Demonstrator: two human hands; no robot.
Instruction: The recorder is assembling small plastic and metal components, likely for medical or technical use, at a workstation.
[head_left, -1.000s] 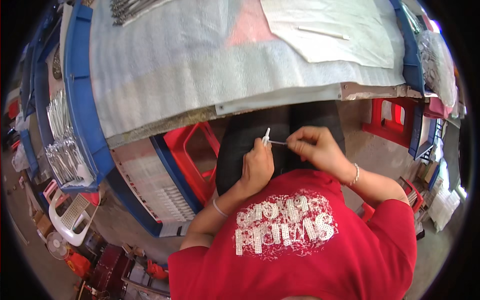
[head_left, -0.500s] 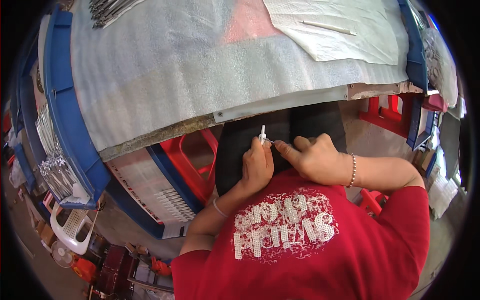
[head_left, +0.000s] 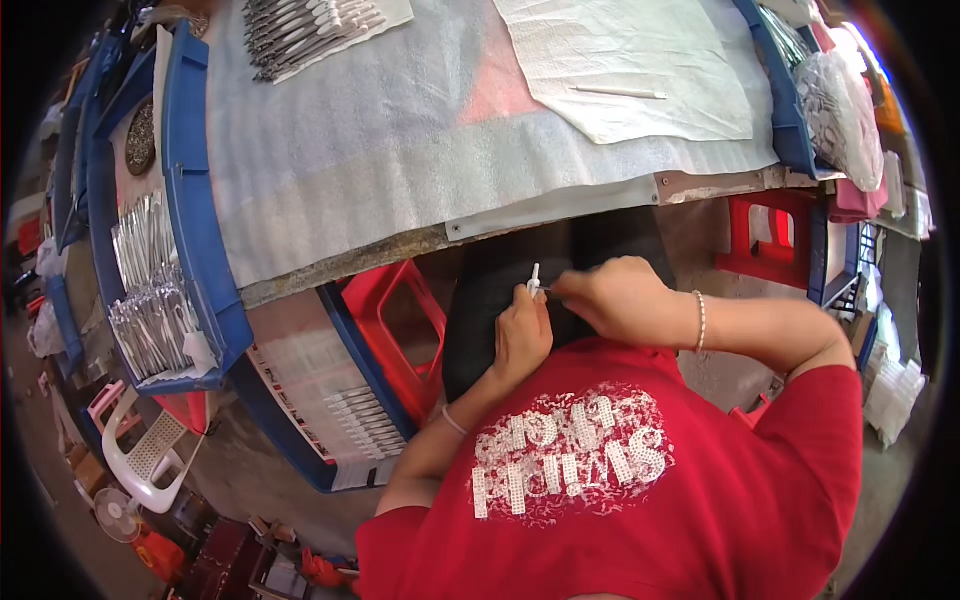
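Over my dark-clothed lap, my left hand (head_left: pixel 523 335) is closed around a small white piece (head_left: pixel 535 275) whose narrow tip points up between thumb and fingers. My right hand (head_left: pixel 622 297) is beside it, slightly blurred, its fingers curled round a thin metal tool (head_left: pixel 545 290). The tool's end meets the side of the white piece, and most of the tool is hidden in my fist. Both hands are just below the near edge of the covered table (head_left: pixel 350 170).
On the table are a white cloth (head_left: pixel 640 50) with a slim white stick (head_left: pixel 620 92), and several slim pieces (head_left: pixel 315 30). Blue trays (head_left: pixel 205 190) of silvery pieces (head_left: pixel 150 300) stand left. Below are a red stool (head_left: pixel 385 310) and a tray with white pieces (head_left: pixel 362 420).
The whole view has shifted, showing more of the left trays and the table-top pieces. My right hand has turned at the wrist, while my left hand keeps its hold on the white piece.
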